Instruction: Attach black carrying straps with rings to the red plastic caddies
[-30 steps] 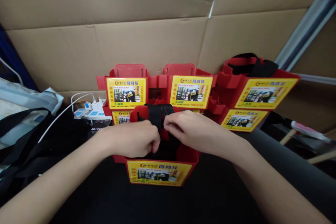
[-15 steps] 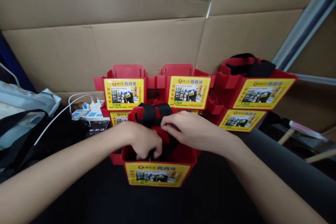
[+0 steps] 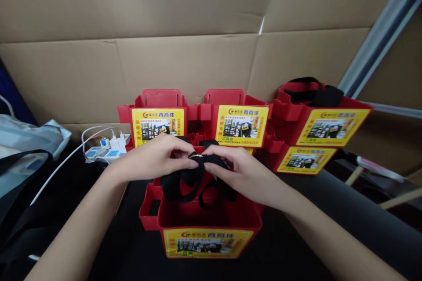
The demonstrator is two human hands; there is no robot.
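Observation:
A red plastic tool box (image 3: 211, 218) with a yellow label on its front stands on the black table in front of me. Above its open top, a black webbing strap (image 3: 181, 186) hangs in loops from the back wall. A small metal buckle (image 3: 196, 156) shows on the strap between my hands. My left hand (image 3: 165, 156) pinches the strap beside the buckle, thumb and fingers closed. Just to the right, my right hand (image 3: 235, 169) also grips the strap between thumb and fingers. The two thumbs nearly meet.
Similar red boxes stand behind: a left one (image 3: 160, 96), a middle one (image 3: 224, 95) and a right stack (image 3: 329, 125) with a black strap on top. A cardboard wall (image 3: 184, 61) rises behind them. A power strip (image 3: 105, 153) with white cables and a bag (image 3: 29, 149) are at left.
My left hand has come up out of the box with the strap and buckle, meeting my right hand above it. The box appears lower in view, its left side pocket now uncovered.

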